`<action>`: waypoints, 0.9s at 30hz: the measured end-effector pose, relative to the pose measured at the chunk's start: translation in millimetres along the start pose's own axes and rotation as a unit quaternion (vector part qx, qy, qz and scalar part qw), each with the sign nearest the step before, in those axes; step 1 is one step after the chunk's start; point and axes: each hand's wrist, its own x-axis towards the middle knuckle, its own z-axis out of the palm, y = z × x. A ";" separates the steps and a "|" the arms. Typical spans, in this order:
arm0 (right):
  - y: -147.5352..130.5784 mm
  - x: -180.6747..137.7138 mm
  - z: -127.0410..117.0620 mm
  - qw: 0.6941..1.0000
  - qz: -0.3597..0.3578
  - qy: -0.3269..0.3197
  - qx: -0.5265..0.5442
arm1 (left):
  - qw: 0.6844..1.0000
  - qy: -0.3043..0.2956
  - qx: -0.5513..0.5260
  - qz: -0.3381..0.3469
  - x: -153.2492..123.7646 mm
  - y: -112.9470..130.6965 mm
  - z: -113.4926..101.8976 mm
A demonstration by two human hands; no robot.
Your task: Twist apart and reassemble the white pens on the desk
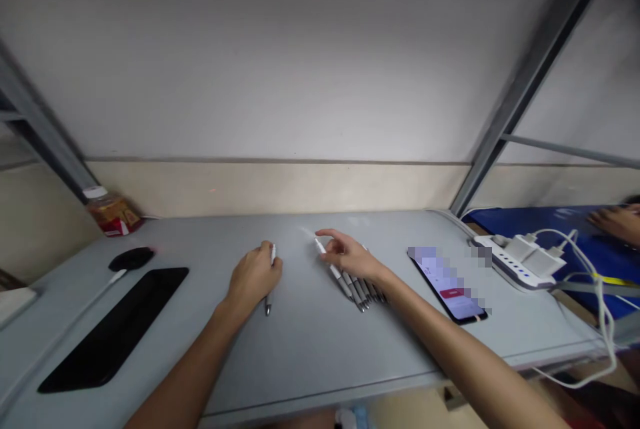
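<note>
On the grey table, my left hand [257,272] is closed around a pen [269,305]; its white end shows above the fingers and its dark metallic end points toward me. To the right, several grey-and-white pens [357,292] lie side by side, partly hidden under my right hand [347,255]. The thumb and index finger of that hand are at the white end of the leftmost pen [320,246], one on either side of it. How firmly they grip it is hard to see.
At the left are a black phone-shaped slab [115,329], a black mouse-like object [131,258] with a white cable, and a bottle [114,212]. A lit phone [447,285] and power strip [520,262] stand right. Beyond, another person's hand [617,222] is above a blue surface.
</note>
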 end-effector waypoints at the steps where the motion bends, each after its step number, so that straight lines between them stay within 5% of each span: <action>1: 2.8 2.8 -1.9 0.999 -0.008 -0.009 -0.039 | 1.000 0.001 -0.006 0.002 0.4 0.2 0.5; 7: 13.2 7.8 -8.9 0.977 -0.004 -0.013 -0.214 | 1.000 0.007 -0.023 0.020 0.7 1.8 -0.3; 12: 14.2 -0.6 -10.8 0.916 -0.015 -0.021 -0.401 | 0.999 0.009 -0.022 0.024 -0.9 4.6 -1.3; 27: 13.3 -11.5 -23.3 0.912 -0.026 -0.032 -0.408 | 0.992 0.015 -0.109 0.063 -3.4 10.5 0.7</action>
